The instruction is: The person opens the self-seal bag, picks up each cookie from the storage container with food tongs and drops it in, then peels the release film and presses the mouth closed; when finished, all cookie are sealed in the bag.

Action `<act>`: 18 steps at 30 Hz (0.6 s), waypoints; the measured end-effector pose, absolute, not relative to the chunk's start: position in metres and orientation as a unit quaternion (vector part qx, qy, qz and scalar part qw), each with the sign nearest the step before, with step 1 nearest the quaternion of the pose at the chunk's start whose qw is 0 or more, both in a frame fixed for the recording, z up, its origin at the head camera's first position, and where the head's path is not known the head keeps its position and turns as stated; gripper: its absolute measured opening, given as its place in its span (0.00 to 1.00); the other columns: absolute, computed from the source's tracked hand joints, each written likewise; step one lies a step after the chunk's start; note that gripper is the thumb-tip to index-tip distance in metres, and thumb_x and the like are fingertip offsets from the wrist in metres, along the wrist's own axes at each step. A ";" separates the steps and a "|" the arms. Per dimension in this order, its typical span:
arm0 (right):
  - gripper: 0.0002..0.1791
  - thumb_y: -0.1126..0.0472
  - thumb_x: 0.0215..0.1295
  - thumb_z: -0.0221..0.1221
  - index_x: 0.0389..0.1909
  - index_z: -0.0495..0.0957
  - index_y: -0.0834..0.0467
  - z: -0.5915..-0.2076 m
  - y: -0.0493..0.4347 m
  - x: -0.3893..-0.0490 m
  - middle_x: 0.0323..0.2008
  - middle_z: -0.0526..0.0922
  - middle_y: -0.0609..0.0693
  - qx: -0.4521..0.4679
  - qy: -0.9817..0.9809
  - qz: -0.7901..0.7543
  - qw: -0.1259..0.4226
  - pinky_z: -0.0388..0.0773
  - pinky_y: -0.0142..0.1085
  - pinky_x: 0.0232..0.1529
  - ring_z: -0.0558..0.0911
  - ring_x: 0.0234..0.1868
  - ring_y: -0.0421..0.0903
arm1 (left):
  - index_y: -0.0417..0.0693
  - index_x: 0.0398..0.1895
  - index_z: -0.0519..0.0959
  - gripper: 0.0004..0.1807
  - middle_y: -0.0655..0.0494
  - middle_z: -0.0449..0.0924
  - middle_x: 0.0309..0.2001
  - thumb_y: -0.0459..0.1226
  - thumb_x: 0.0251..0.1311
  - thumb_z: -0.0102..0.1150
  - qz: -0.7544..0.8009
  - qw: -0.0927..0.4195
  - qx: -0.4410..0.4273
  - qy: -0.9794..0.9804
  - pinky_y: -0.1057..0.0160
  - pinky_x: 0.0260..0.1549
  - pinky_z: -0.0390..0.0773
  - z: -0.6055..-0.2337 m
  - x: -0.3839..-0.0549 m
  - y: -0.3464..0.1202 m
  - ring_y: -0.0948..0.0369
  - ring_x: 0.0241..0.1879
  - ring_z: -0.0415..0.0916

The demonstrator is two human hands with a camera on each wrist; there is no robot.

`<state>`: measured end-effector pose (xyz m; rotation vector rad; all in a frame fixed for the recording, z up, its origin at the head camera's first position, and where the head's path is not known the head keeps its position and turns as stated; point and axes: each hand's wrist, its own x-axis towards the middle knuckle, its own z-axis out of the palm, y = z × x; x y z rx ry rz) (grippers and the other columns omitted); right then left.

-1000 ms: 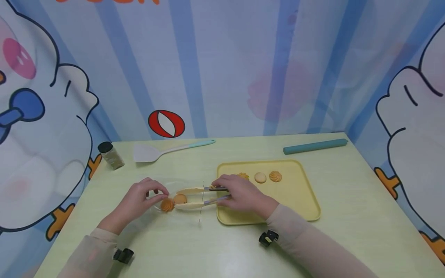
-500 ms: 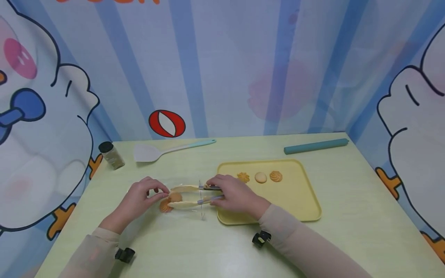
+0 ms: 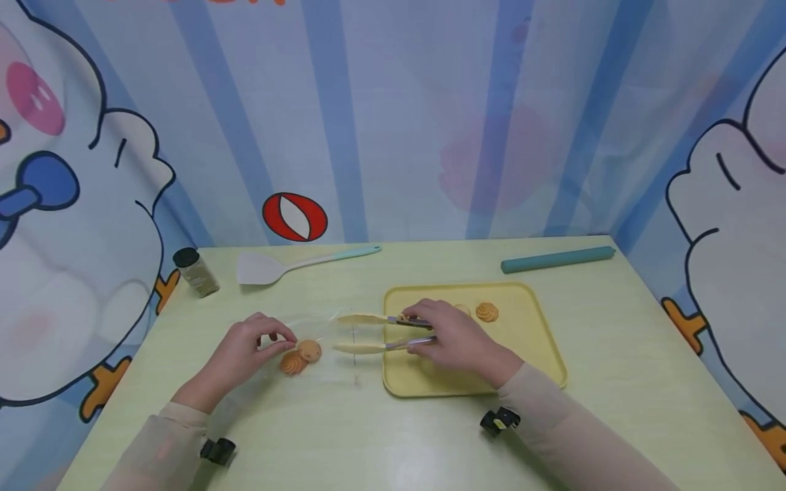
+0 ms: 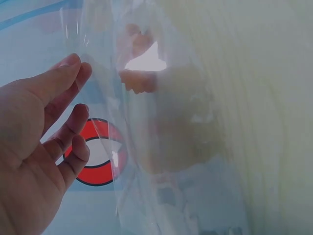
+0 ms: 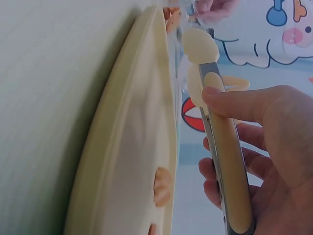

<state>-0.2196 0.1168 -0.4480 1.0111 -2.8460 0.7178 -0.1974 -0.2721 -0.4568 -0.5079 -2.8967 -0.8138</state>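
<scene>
My left hand [image 3: 248, 351] pinches the edge of a clear plastic bag [image 4: 186, 117] between thumb and forefinger. Inside the bag, a swirled cookie [image 3: 293, 363] and a round cookie [image 3: 310, 350] lie against each other. The right hand [image 3: 457, 339] grips a pair of tongs [image 5: 227, 161] with cream tips, which are spread apart with nothing between them and point at the bag's mouth. Beneath that hand is a yellow tray [image 3: 543, 365], bearing another swirled cookie [image 3: 487, 312] and a pale round cookie [image 3: 464, 309] partly covered by the hand.
Along the back of the table lie a spatula [image 3: 260, 270] and a teal rolled-up mat or stick [image 3: 557, 260]. A black-capped jar [image 3: 198, 274] of seasoning lies tilted at the back left. A printed curtain [image 3: 399, 136] hangs right behind the table.
The tongs went slightly left with the round cookie, then let it go in the bag beside the swirled one. Spread apart, they have moved back right. The left hand stayed put.
</scene>
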 end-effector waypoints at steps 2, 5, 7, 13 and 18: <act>0.30 0.50 0.63 0.72 0.65 0.77 0.52 -0.448 0.125 -0.220 0.57 0.83 0.48 0.318 -0.919 0.234 0.019 0.79 0.49 0.58 0.82 0.58 0.50 | 0.62 0.39 0.88 0.08 0.64 0.85 0.39 0.37 0.60 0.74 -0.269 0.042 -0.164 -0.948 0.59 0.37 0.76 -0.457 -0.197 -0.273 0.60 0.42 0.74; 0.31 0.50 0.64 0.72 0.66 0.76 0.53 -0.447 0.138 -0.222 0.59 0.82 0.49 0.305 -0.924 0.230 0.016 0.78 0.51 0.59 0.81 0.60 0.52 | 0.62 0.39 0.88 0.08 0.64 0.85 0.39 0.37 0.60 0.74 -0.272 0.038 -0.162 -0.948 0.60 0.37 0.76 -0.456 -0.197 -0.273 0.60 0.42 0.74; 0.32 0.50 0.64 0.72 0.67 0.76 0.53 -0.447 0.148 -0.223 0.60 0.82 0.50 0.297 -0.928 0.224 0.018 0.78 0.52 0.59 0.81 0.60 0.54 | 0.63 0.39 0.88 0.08 0.64 0.85 0.40 0.37 0.60 0.74 -0.273 0.036 -0.160 -0.948 0.60 0.37 0.76 -0.456 -0.197 -0.274 0.60 0.42 0.74; 0.31 0.51 0.63 0.72 0.65 0.77 0.55 -0.447 0.181 -0.225 0.58 0.83 0.52 0.276 -0.935 0.220 0.040 0.78 0.54 0.58 0.82 0.58 0.55 | 0.62 0.39 0.88 0.07 0.64 0.85 0.40 0.37 0.60 0.73 -0.272 0.036 -0.158 -0.949 0.62 0.37 0.75 -0.457 -0.197 -0.273 0.59 0.42 0.75; 0.31 0.52 0.63 0.72 0.65 0.77 0.57 -0.445 0.208 -0.229 0.58 0.82 0.54 0.257 -0.940 0.220 0.044 0.78 0.55 0.57 0.82 0.58 0.56 | 0.61 0.39 0.88 0.08 0.64 0.85 0.39 0.37 0.59 0.74 -0.271 0.038 -0.153 -0.950 0.63 0.37 0.75 -0.459 -0.197 -0.273 0.60 0.42 0.74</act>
